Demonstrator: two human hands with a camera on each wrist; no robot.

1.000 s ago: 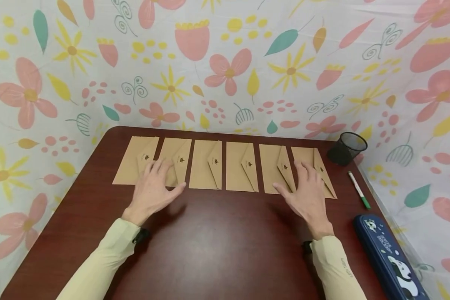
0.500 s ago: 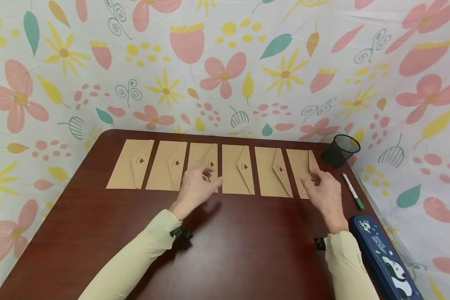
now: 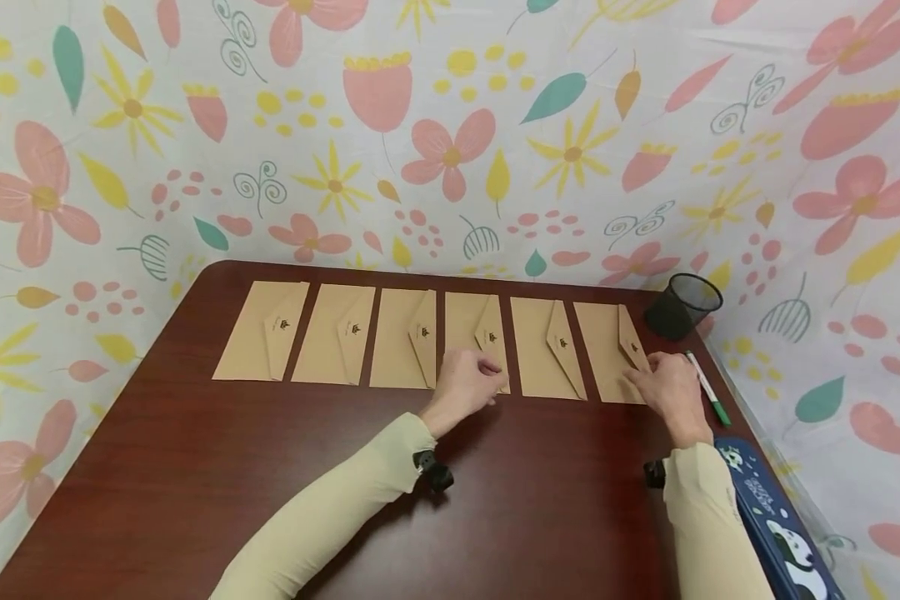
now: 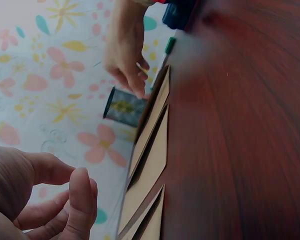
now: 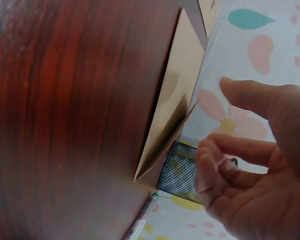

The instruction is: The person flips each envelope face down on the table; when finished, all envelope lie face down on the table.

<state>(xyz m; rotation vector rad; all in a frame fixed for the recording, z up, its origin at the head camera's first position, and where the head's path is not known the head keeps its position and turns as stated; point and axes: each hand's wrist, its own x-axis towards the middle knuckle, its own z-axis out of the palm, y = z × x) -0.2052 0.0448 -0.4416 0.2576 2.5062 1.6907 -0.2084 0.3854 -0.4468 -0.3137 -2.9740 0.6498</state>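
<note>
Fingers of the left hand point(image 3: 461, 387) are loosely bent, thumb and forefinger close together, with nothing held between them. Fingers of the right hand point(image 3: 675, 387) are curled, thumb set apart from them; that hand likewise holds nothing. Six brown paper envelopes point(image 3: 397, 337) lie in a row along the far edge of the worktop point(image 3: 232, 467), flaps to the right, each flap marked with a small dark print. Left hand is over the near end of the fourth envelope point(image 3: 461, 325) from the left. Right hand is at the near right corner of the rightmost envelope point(image 3: 600, 350), whose flap point(image 5: 176, 139) stands partly raised; contact cannot be confirmed at either hand. A black mesh pen cup point(image 3: 675, 308) stands at the far right corner. Along the right edge lie a green-ended white marker point(image 3: 712, 396) and a navy pencil case point(image 3: 768, 508) bearing a panda.
</note>
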